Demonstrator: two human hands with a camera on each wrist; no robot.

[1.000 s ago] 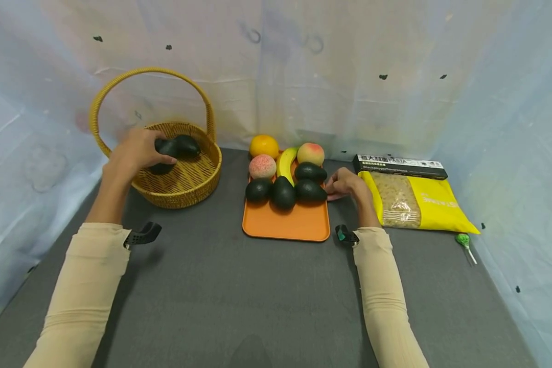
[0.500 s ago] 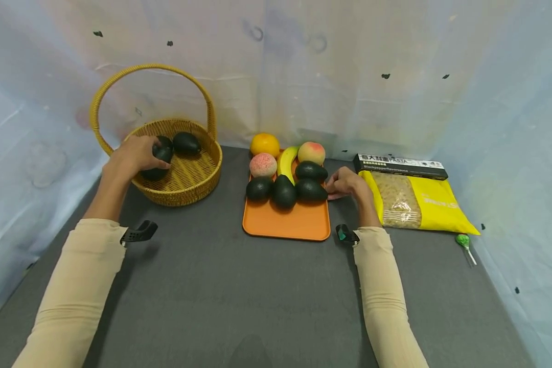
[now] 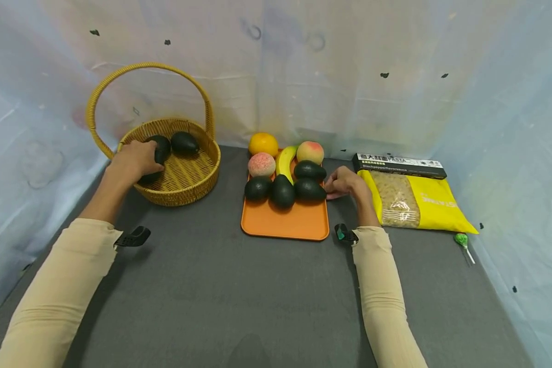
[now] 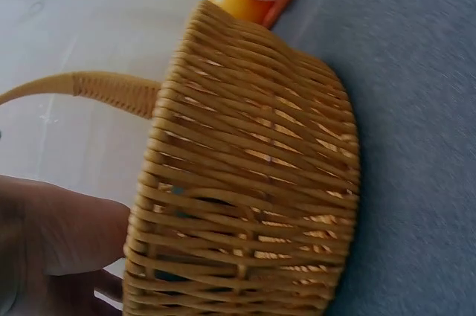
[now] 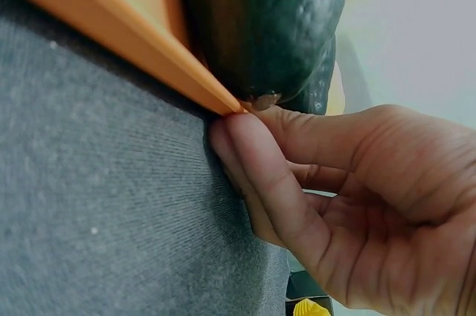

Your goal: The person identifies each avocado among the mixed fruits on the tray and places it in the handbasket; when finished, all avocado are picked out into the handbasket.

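Observation:
In the head view, my left hand [image 3: 135, 159] reaches into the yellow wicker basket [image 3: 179, 198], its thumb and fingers curled on a dark green avocado [image 3: 162, 148]. Part of another dark shape shows below the thumb, and one more avocado [image 3: 184, 143] lies beside it at the back. From the left wrist, the basket wall [image 4: 245, 160] hides the fingertips. My right hand [image 3: 347, 183] pinches the right rim of the orange tray [image 3: 285, 222], thumb above and fingers below. An avocado [image 5: 268, 26] on the tray sits right by those fingertips in the right wrist view.
On the tray are several avocados [image 3: 282, 192], a banana [image 3: 285, 162], two peaches [image 3: 261, 165] and an orange [image 3: 263, 144]. To the right lie a black pasta box [image 3: 400, 166], a yellow pasta bag [image 3: 434, 202] and a green lollipop [image 3: 461, 239]. The tall basket handle [image 3: 149, 65] arches over the basket.
My left hand has shifted slightly left and lower inside the basket, with the avocado at its fingers. More of the back avocado is uncovered. The right hand stays at the tray rim.

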